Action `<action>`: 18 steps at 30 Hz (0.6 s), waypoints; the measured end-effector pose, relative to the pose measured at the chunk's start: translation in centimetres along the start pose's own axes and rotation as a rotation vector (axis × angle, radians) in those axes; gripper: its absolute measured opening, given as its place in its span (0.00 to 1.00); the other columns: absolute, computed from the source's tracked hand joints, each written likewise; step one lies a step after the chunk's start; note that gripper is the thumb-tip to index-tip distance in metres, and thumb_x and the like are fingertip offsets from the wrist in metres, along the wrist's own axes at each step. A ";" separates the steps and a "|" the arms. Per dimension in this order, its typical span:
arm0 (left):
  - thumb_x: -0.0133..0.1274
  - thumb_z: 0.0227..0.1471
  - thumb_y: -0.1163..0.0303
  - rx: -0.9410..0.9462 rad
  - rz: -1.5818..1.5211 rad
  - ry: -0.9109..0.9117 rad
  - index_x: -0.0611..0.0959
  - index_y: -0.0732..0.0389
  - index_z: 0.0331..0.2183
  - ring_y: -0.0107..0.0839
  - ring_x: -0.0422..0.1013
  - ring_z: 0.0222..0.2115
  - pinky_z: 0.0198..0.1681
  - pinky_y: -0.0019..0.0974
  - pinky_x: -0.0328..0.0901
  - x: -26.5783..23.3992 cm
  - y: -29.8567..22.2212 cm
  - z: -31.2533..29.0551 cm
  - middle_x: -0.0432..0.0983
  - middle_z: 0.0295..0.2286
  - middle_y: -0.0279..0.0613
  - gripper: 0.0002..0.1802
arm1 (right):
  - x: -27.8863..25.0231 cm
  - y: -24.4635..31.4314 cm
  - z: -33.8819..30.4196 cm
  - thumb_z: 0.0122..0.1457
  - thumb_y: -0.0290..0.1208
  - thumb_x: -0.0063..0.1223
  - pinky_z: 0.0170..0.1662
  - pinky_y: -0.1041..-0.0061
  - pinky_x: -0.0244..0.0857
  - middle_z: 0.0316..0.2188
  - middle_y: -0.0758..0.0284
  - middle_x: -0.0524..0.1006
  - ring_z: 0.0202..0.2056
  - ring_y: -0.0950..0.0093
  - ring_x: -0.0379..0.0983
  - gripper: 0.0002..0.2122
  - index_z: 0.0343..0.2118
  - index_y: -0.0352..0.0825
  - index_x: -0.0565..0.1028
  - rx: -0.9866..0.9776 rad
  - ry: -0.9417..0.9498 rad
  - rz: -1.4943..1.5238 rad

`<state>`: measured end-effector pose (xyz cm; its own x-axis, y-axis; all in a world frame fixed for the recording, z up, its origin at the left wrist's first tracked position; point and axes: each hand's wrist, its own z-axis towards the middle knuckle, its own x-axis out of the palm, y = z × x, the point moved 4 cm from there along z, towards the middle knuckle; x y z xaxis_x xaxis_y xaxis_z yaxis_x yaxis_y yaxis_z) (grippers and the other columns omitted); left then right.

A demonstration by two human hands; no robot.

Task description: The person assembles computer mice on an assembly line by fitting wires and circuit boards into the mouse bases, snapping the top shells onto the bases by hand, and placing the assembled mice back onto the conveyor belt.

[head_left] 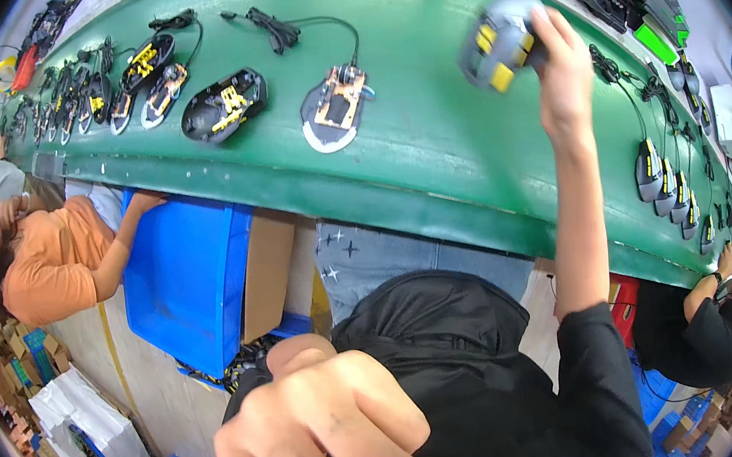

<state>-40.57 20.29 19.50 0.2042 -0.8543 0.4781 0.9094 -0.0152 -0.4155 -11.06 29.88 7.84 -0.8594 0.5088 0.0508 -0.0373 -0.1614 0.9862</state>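
My right hand, reaching out over the green belt, grips a grey mouse shell with yellow parts inside; it is blurred. My left hand is raised close to the camera, its fingers curled in a fist; whatever it may hold is hidden. On the belt between my hands lies a mouse base with an orange-brown circuit board and a black cable running to a coiled bundle. To its left sits a black mouse shell with yellow parts, its hollow side up.
More mouse bases and shells line the belt's far left. Several assembled mice with cables lie at the right. A blue bin stands below the belt, near a person in orange. Another person works at the right.
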 end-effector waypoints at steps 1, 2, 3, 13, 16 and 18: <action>0.44 0.57 0.73 0.179 -0.092 0.112 0.79 0.59 0.36 0.36 0.73 0.19 0.16 0.32 0.52 -0.2 0.5 0.0 0.77 0.23 0.43 0.09 | -1.9 0.0 -0.9 0.63 0.36 0.50 0.45 0.80 0.61 0.34 0.71 0.77 0.37 0.81 0.70 0.12 0.40 0.31 0.76 0.077 -0.018 0.078; 0.44 0.56 0.73 0.202 -0.040 0.040 0.79 0.59 0.36 0.34 0.71 0.18 0.16 0.32 0.51 0.1 0.8 -0.2 0.77 0.20 0.43 0.09 | -4.5 -1.3 -1.5 0.63 0.36 0.49 0.44 0.79 0.62 0.33 0.72 0.76 0.37 0.81 0.70 0.11 0.37 0.33 0.76 0.135 -0.055 0.137; 0.44 0.56 0.73 0.196 -0.052 0.044 0.79 0.59 0.36 0.34 0.71 0.18 0.16 0.32 0.51 0.0 1.3 -0.2 0.77 0.20 0.43 0.09 | -5.8 -1.8 -2.8 0.63 0.35 0.48 0.42 0.77 0.67 0.32 0.71 0.77 0.34 0.81 0.73 0.10 0.38 0.34 0.75 0.272 -0.150 0.222; 0.49 0.53 0.77 0.190 0.083 0.166 0.81 0.54 0.37 0.31 0.68 0.15 0.17 0.30 0.49 1.2 2.9 1.6 0.75 0.19 0.40 0.10 | -8.0 -4.5 -6.9 0.61 0.36 0.50 0.30 0.83 0.60 0.23 0.76 0.72 0.24 0.86 0.66 0.10 0.29 0.35 0.76 0.483 -0.062 -0.036; 0.48 0.56 0.76 0.161 0.092 0.209 0.86 0.52 0.38 0.28 0.64 0.14 0.16 0.28 0.45 1.3 2.5 1.8 0.71 0.17 0.38 0.14 | -7.5 -4.5 -7.2 0.62 0.36 0.50 0.30 0.83 0.59 0.23 0.76 0.72 0.25 0.87 0.65 0.10 0.28 0.35 0.76 0.437 -0.038 -0.089; 0.54 0.48 0.82 0.157 0.120 0.301 0.78 0.54 0.32 0.31 0.69 0.15 0.17 0.30 0.51 1.2 1.8 0.1 0.76 0.19 0.39 0.11 | -7.9 -5.1 -7.0 0.59 0.39 0.54 0.32 0.84 0.60 0.25 0.74 0.74 0.27 0.85 0.66 0.12 0.31 0.33 0.77 0.444 -0.030 -0.135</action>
<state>-38.62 19.27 19.44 0.2184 -0.9602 0.1739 0.9346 0.1546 -0.3203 -7.62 20.74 1.34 -0.8462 0.5261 -0.0846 0.0800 0.2823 0.9560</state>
